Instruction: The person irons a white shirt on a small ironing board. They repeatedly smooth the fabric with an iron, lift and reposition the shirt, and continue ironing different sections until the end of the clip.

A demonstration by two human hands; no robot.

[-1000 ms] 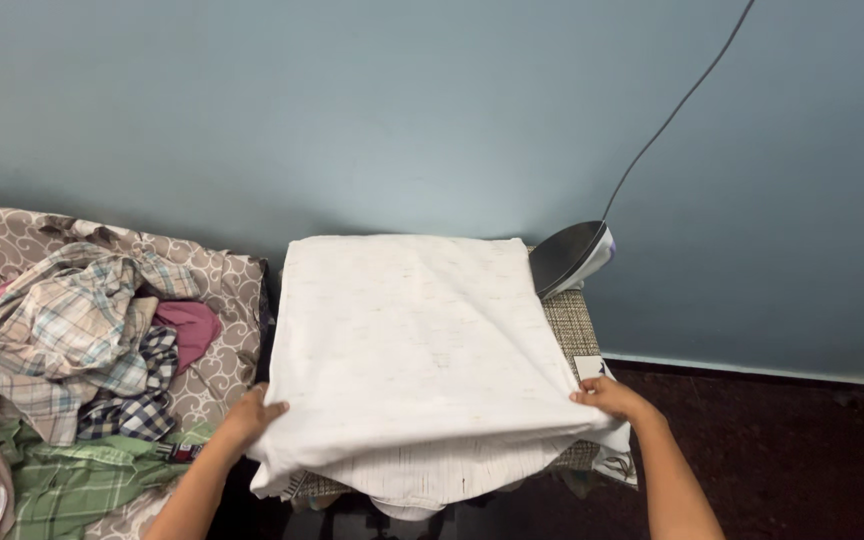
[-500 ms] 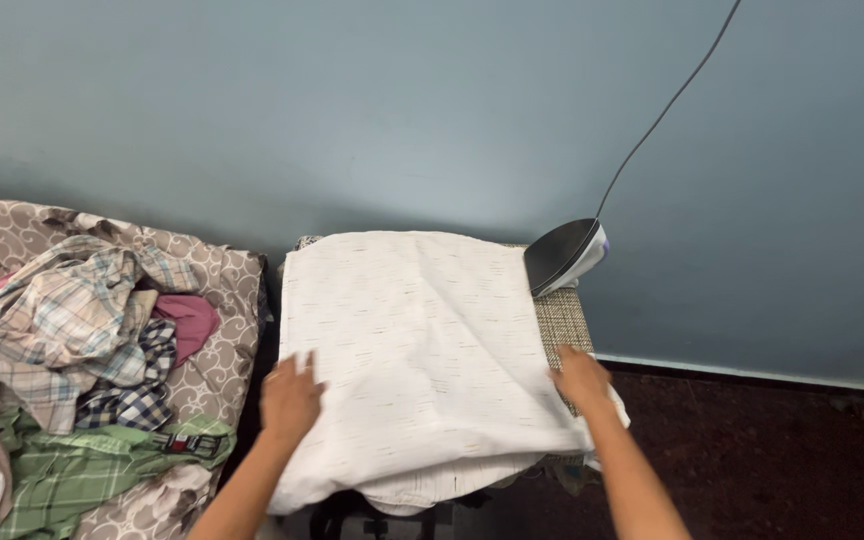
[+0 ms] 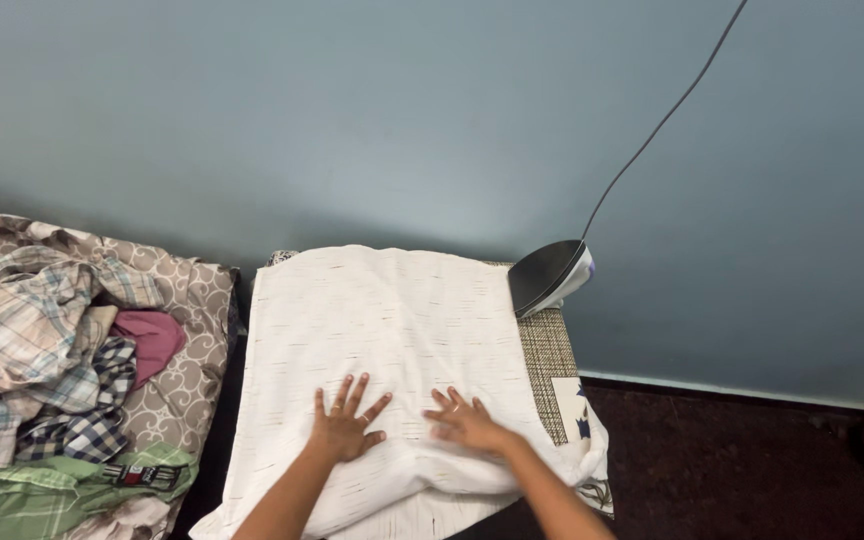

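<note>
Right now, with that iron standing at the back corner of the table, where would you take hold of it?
The iron stands on its heel at the far right corner, its dark soleplate tilted toward the white cloth. Its handle is hidden behind the plate, so I would probably reach round from the right, wall side, keeping clear of the plate and the cord rising from it. Both the left hand and the right hand lie flat on the cloth.

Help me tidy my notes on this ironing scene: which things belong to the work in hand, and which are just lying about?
In use:
white cloth, spread flat
left hand and right hand, both open, pressed on it
iron, upright at the far right corner
woven board cover

Lying about:
heap of checked clothes
patterned bedspread
</note>
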